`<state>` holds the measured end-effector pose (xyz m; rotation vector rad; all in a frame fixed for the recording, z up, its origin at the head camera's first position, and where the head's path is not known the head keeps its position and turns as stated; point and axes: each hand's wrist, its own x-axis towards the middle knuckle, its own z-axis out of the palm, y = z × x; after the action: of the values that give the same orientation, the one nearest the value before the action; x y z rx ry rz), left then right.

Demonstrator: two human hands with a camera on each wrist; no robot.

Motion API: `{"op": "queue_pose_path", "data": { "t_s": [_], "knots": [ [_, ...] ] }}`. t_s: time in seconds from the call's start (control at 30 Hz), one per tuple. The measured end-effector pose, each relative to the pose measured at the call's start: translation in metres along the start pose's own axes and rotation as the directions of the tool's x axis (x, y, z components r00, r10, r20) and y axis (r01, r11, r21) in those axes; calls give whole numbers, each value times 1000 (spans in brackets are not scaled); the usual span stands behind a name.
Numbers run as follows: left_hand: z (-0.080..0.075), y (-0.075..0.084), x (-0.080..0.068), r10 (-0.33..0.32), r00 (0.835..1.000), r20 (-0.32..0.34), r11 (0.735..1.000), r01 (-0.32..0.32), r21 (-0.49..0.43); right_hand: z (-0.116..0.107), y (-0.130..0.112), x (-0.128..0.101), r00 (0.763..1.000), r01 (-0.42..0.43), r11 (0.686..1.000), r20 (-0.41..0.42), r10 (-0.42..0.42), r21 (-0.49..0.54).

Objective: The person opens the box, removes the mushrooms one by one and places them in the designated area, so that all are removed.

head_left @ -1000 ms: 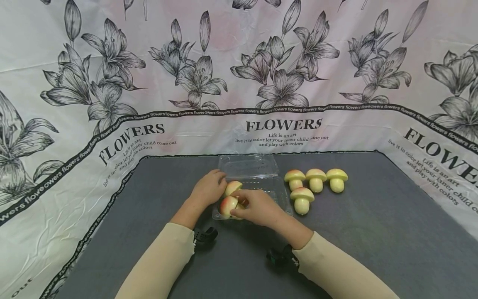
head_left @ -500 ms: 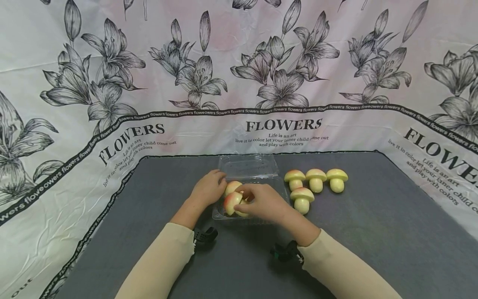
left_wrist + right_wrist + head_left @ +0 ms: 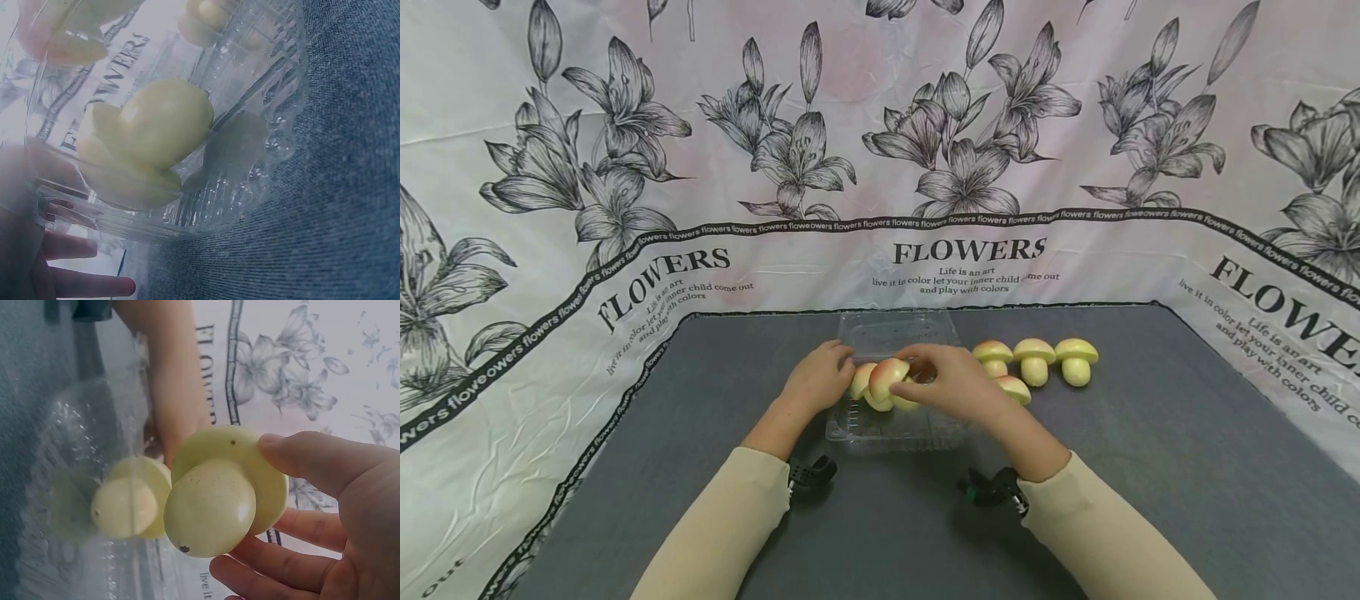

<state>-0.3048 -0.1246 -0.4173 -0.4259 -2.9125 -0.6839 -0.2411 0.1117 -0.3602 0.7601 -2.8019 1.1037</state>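
Observation:
A clear plastic clamshell box sits on the table with its lid folded back. My left hand rests at the box's left side, and two fingers extend straight past the wall in the left wrist view. Inside, near that side, lies a toy mushroom with a yellow stem and a red-tinged cap. My right hand holds a second toy mushroom by its cap, thumb on one side and fingers on the other. In the head view this mushroom overlaps the one in the box.
Right of the box stand three similar mushrooms in a row, with the rightmost mushroom set farthest out. Another mushroom in front of them is partly hidden by my right hand. A flower-print cloth rises behind the dark table.
My right hand has carried its mushroom from the box's front left corner backward and to the right. The left hand has stayed in place.

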Motion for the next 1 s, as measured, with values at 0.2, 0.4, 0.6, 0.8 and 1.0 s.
{"op": "queue_pose_path", "data": {
  "t_s": [0.2,0.4,0.6,0.8,1.0],
  "knots": [
    [-1,-1,0,1,1000,-2,1000,-1,-6,-13,1,-1,999,-46,999,-3,46,-10],
    [-1,0,0,-2,1000,6,1000,2,-12,-25,1,-2,995,-98,994,-15,97,-43],
    [-1,0,1,0,1000,6,1000,0,-6,-36,7,-5,991,-128,989,-43,125,-73],
    [0,-1,0,-3,1000,8,1000,3,-5,-48,12,-9,986,-165,985,-44,163,-52],
    [0,0,-1,-10,1000,12,1000,10,-6,-59,13,-13,978,-206,976,-39,204,-71]
  ]
}}
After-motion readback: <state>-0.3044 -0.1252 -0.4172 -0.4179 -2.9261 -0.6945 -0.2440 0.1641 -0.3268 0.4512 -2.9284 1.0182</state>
